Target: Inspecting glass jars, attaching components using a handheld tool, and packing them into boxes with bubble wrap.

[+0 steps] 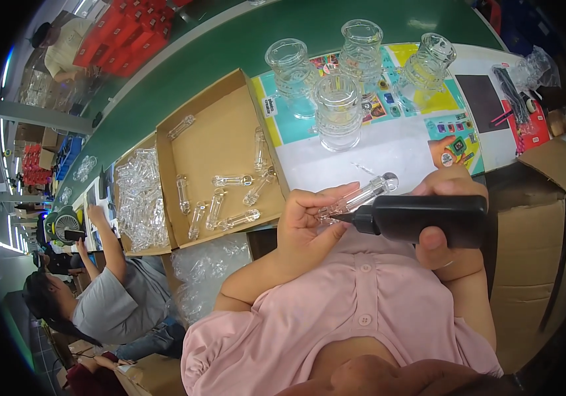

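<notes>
My left hand (pixel 305 223) holds a clear glass tube (pixel 365 193) with a rounded bulb at its far end, tilted up to the right. In my right hand (pixel 453 183) lies a black squeeze bottle (pixel 438 216) on its side, its pointed nozzle aimed left. The nozzle tip meets the tube's near end beside my left fingers; whether it touches the glass, I cannot tell. Just beyond my hands stands a clear, ribbed glass vessel (pixel 338 115), with several similar ones behind it. To the left, a shallow cardboard tray (pixel 220 122) holds several loose glass tubes (pixel 232 179).
A box of piled glass tubes (pixel 141 198) sits left of the tray. Clear plastic bags (pixel 210 267) lie below it. At right are an open cardboard carton (pixel 527 231) and a dark pad (pixel 482 99). A co-worker in grey (pixel 121 300) works at left.
</notes>
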{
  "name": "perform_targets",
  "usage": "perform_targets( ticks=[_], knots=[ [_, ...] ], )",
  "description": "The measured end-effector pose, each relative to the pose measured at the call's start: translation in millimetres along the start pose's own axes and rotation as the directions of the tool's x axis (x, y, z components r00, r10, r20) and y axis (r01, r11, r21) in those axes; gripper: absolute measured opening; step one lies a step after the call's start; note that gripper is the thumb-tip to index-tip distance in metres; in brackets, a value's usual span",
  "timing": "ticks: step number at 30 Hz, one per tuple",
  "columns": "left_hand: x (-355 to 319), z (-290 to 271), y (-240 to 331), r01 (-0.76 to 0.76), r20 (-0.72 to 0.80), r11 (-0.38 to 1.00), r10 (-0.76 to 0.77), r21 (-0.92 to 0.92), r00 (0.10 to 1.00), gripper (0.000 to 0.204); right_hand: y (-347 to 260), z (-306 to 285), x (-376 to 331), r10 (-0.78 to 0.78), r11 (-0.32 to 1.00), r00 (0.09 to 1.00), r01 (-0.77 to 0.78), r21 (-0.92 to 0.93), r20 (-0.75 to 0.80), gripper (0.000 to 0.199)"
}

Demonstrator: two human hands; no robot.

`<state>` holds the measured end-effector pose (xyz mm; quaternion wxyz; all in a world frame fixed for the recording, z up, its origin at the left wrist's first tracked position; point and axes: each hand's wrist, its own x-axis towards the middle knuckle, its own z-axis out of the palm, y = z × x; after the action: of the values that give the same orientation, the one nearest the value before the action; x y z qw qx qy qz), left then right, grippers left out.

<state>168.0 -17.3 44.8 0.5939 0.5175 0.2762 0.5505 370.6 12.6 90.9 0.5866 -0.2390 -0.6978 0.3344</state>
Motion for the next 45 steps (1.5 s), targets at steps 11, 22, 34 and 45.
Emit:
perform_targets(
  ticks=[11, 22, 34, 45],
  knots=[
    [-2, -20, -8, -0.186, -0.048, 0.875, 0.231, 0.448, 0.972, 0.036, 23, 21, -21, 0.149, 0.922, 0.942, -0.242, -0.301, -0.301, 0.072],
    [-18, -86, 5, -0.382, -0.046, 0.74, 0.485, 0.554, 0.873, 0.068, 72, 75, 0, -0.073, 0.996, 0.99, 0.078, 0.033, -0.123, 0.066],
    [-16, -115, -7, -0.345, -0.131, 0.825, 0.442, 0.448, 0.888, 0.052, 102, 66, -3, -0.094, 0.979, 0.995, 0.085, -0.185, -0.039, 0.06],
    [-23, -114, -6, -0.242, -0.18, 0.855, 0.356, 0.459, 0.917, 0.044, 110, 105, 26, -0.283, 0.944, 0.957, 0.268, 0.191, 0.057, 0.053]
  ],
)
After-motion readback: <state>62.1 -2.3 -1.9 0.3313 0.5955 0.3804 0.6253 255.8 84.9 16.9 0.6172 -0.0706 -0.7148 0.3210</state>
